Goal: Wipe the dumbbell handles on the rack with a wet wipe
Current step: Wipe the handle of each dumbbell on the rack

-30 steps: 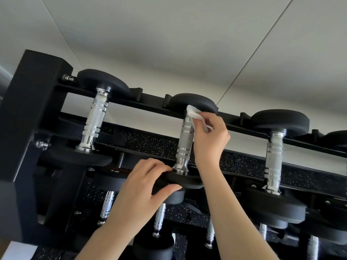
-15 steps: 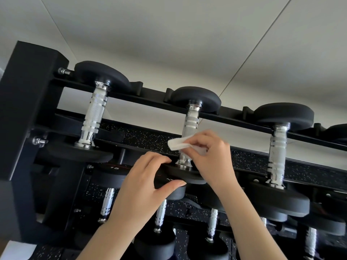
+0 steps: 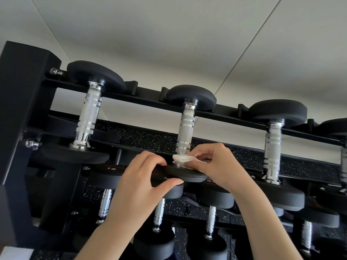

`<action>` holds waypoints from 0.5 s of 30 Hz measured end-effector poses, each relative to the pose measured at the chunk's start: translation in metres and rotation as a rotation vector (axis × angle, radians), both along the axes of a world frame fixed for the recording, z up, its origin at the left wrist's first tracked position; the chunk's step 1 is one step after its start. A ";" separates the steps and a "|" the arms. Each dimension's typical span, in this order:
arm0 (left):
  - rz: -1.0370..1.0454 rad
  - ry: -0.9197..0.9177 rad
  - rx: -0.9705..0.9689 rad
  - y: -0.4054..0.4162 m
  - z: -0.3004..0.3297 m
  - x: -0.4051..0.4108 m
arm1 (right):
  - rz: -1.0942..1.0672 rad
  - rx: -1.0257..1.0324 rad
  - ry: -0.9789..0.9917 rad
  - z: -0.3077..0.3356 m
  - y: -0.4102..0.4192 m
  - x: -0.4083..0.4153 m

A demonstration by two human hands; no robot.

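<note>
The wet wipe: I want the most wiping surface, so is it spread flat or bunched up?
Bunched. The wet wipe is a folded wad pinched by the right hand against the handle base.

Three dumbbells (image 3: pixel 185 132) side by side on rack (image 3: pixel 22 102) top rail.

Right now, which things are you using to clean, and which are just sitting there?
In use:
wipe, pinched in the right hand
middle handle, wiped at its lower end
left hand, gripping that dumbbell's near weight

Just sitting there:
left handle
right handle
lower dumbbells
rack
</note>
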State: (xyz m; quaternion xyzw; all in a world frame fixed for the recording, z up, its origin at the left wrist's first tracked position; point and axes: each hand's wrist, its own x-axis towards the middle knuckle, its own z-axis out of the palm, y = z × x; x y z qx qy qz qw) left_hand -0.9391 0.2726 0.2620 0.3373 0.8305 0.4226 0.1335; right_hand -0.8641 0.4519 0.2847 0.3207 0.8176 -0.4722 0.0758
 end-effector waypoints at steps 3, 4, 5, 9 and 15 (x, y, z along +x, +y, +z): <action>-0.010 -0.001 -0.003 0.000 0.000 0.000 | -0.031 -0.015 -0.007 -0.002 0.002 0.003; -0.012 0.000 -0.004 -0.001 -0.001 -0.001 | -0.056 -0.021 -0.001 -0.003 0.001 0.004; -0.011 -0.001 -0.004 0.000 -0.002 0.000 | -0.089 -0.032 0.011 -0.004 -0.001 0.004; 0.001 -0.001 0.007 0.000 -0.003 0.001 | -0.257 -0.097 0.094 -0.012 -0.009 0.005; -0.014 0.025 0.006 -0.001 -0.004 0.000 | -0.554 -0.178 0.293 -0.020 -0.019 -0.008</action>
